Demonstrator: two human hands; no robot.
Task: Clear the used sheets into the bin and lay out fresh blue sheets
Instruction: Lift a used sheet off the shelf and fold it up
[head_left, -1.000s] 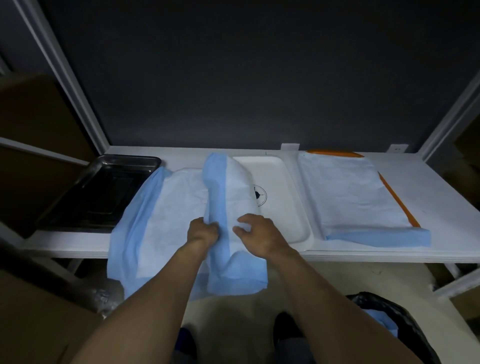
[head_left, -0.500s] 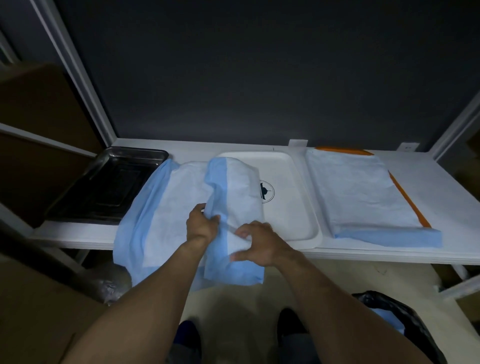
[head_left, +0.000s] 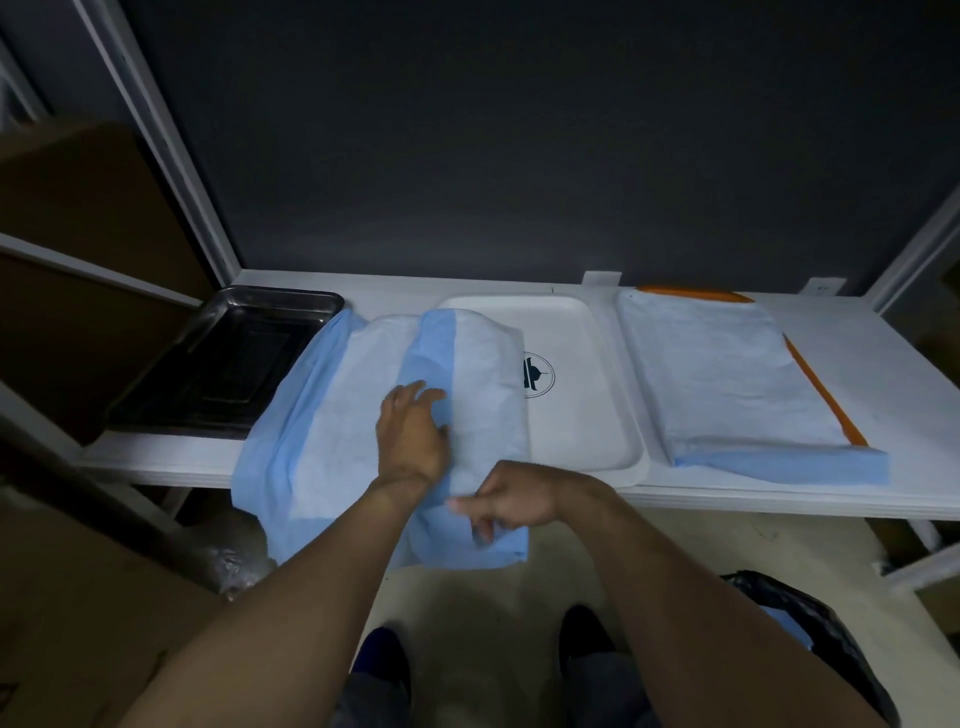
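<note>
The blue sheet draped over the shelf's front edge looks like thin non-woven paper-cloth, matt and faintly crinkled, with a paler, whiter face and a deeper blue border. The second sheet toward the right end has the same soft, matt, lightly wrinkled finish. The white tray between them appears to be smooth moulded plastic with a dull sheen and a dark printed emblem. The metal tray at the left end is polished steel, glossy and reflective. The shelf itself is white, smooth and matt. The bin liner is black, glossy plastic film.
</note>
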